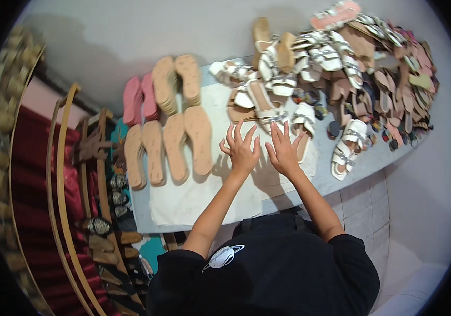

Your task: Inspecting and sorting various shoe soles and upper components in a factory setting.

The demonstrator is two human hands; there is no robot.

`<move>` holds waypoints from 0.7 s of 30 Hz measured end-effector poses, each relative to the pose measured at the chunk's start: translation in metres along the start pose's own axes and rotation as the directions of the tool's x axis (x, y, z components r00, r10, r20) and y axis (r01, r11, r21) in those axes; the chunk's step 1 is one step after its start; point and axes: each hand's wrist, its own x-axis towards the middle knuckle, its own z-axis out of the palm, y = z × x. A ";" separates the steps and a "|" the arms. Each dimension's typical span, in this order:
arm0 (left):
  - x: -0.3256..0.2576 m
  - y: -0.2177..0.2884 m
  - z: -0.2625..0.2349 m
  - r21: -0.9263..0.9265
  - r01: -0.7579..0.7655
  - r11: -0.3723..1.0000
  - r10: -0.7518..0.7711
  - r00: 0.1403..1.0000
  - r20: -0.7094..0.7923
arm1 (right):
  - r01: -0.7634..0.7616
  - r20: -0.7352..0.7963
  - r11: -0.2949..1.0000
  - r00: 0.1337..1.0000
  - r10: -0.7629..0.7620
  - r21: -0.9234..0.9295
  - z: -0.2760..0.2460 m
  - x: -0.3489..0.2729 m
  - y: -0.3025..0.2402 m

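Note:
Both of my hands reach over the table with fingers spread and nothing in them. My left hand is between the stacked tan insoles and a pile of white sandals. My right hand is just in front of that pile, its fingertips overlapping a white strapped sandal; whether they touch it I cannot tell. Beyond my fingers lies another white sandal with a tan footbed. To the right a white sandal with silvery straps lies apart, near the table's front edge.
White sheets cover part of the grey table. Pink insoles stand at the back left. A large heap of mixed sandals and shoe parts fills the right end. At left are wooden racks with shoes and a red curtain.

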 end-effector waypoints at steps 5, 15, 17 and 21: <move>0.026 0.072 0.048 -0.066 -0.177 0.982 0.180 0.983 0.034 | -0.126 -0.107 0.991 0.987 0.120 -0.052 -0.041 -0.018 0.083; 0.084 0.227 0.149 -0.186 -0.396 0.899 0.397 0.917 -0.031 | -0.220 -0.294 0.967 0.939 0.176 -0.125 -0.135 -0.013 0.239; 0.097 0.256 0.167 -0.196 -0.419 0.887 0.417 0.907 -0.051 | -0.213 -0.321 0.967 0.934 0.160 -0.139 -0.150 -0.007 0.268; 0.123 0.304 0.207 -0.221 -0.422 0.879 0.413 0.907 -0.088 | -0.205 -0.361 0.965 0.923 0.136 -0.161 -0.172 0.008 0.321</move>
